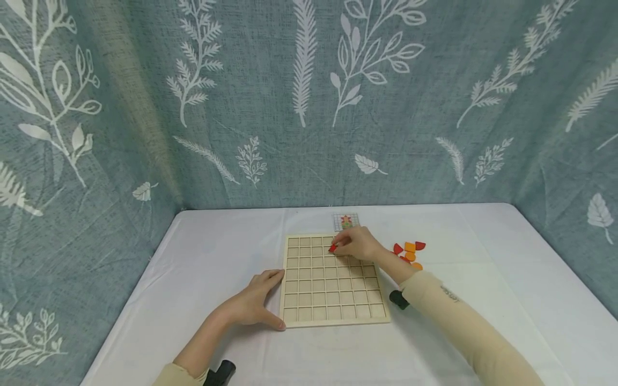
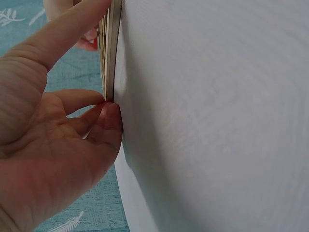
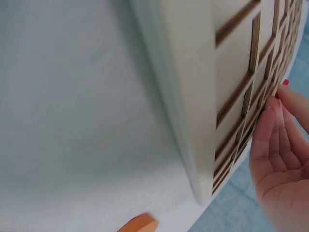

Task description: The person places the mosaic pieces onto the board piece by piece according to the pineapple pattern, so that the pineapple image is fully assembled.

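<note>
A pale wooden grid board (image 1: 333, 281) lies on the white table. My right hand (image 1: 354, 244) reaches over its far rows and pinches a small red piece (image 1: 332, 248) down at a cell near the top middle; the red tip (image 3: 285, 82) peeks past my fingertips (image 3: 289, 99) in the right wrist view. My left hand (image 1: 256, 303) rests flat against the board's left edge near its front corner, thumb along the front corner. The left wrist view shows those fingers (image 2: 104, 116) touching the board's edge (image 2: 112, 48).
Loose red and orange pieces (image 1: 409, 251) lie right of the board; one orange piece (image 3: 137, 224) shows in the right wrist view. A small pattern card (image 1: 345, 221) lies just beyond the board. Leaf-print curtains (image 1: 309, 102) wall in the table on three sides.
</note>
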`<state>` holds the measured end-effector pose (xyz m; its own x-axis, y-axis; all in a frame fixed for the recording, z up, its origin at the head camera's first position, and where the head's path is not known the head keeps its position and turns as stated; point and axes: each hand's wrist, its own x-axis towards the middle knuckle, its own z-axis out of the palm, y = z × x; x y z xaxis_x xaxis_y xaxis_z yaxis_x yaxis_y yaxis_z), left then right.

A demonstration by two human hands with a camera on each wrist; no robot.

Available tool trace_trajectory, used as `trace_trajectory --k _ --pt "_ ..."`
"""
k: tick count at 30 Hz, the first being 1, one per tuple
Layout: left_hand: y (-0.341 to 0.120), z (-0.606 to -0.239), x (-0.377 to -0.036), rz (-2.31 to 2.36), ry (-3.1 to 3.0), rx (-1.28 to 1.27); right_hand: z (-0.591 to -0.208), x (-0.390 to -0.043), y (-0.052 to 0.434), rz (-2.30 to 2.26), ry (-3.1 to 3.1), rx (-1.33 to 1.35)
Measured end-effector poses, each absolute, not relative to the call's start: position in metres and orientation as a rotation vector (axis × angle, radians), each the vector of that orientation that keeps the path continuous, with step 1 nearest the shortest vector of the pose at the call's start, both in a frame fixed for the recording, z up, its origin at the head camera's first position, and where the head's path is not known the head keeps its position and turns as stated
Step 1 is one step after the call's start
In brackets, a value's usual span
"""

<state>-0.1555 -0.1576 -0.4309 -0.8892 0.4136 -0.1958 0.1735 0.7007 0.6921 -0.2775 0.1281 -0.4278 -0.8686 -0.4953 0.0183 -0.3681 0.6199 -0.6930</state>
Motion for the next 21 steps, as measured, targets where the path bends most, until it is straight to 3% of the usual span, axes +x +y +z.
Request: trace_trajectory --k 21 --pt "-0.158 -0.431 -0.155 1.002 2.579 0.470 -0.432 -0.266 0.122 -1.084 2.707 -0.821"
